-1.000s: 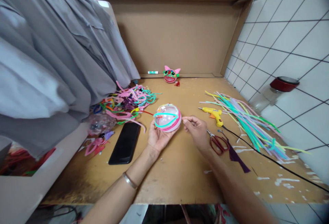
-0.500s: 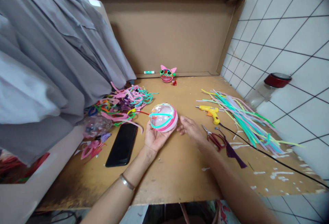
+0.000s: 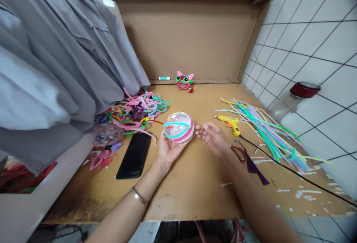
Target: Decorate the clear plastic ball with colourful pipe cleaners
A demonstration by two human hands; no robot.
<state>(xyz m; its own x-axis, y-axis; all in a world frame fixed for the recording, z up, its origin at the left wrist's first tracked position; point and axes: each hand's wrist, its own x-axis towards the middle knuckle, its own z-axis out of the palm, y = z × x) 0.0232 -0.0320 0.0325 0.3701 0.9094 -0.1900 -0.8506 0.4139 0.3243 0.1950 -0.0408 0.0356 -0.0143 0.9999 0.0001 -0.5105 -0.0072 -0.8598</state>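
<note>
Wooden table (image 3: 192, 187), with cardboard (image 3: 195, 38) well beyond the ball (image 3: 178, 127). Over the table, cradled from below in the left hand (image 3: 170, 152). Just right of the ball, right hand (image 3: 212, 137) with bent fingers; impossible to tell if pinching. Left of the ball, phone (image 3: 134, 156); farther right, glue gun (image 3: 232, 122) and pipe cleaners (image 3: 269, 133).

Saw a black phone (image 3: 133, 156) flat on the worktop (image 3: 192, 187), grey cloth (image 3: 69, 68) draped down the left side, a cardboard panel (image 3: 189, 42) upright at the back, and a red-lidded clear jar (image 3: 305, 90) near the white tiled wall (image 3: 320, 38).
</note>
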